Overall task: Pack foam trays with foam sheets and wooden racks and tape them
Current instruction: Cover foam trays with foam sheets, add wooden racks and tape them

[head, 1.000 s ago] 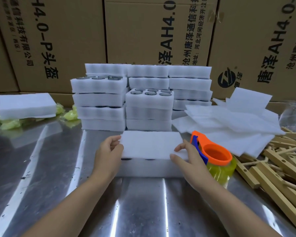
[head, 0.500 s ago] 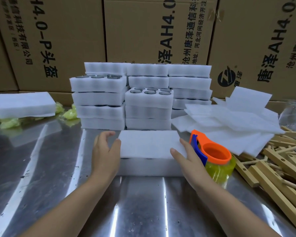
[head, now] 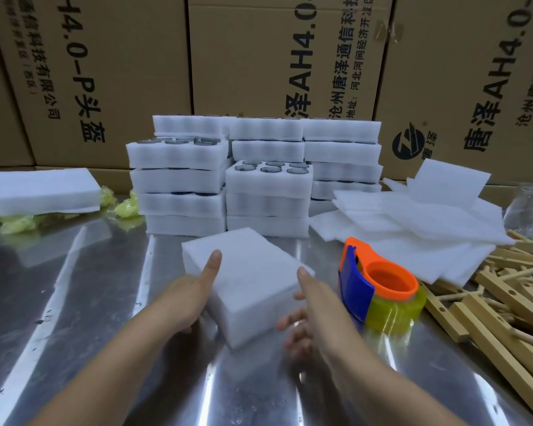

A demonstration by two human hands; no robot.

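Where both hands flanked it squarely a moment ago, the left hand (head: 194,293) now pinches the foam tray (head: 253,281), thumb flat on top and the other fingers hidden beneath. The right hand (head: 314,305) is loose, its straight fingers (head: 305,279) touching the tray's right edge. Between them the tray has swung corner-on and seems lifted off the table (head: 74,302) (its top looks smooth and undisturbed). Just right of the right fingers stands the tape dispenser (head: 382,290); taping looks like the next step.
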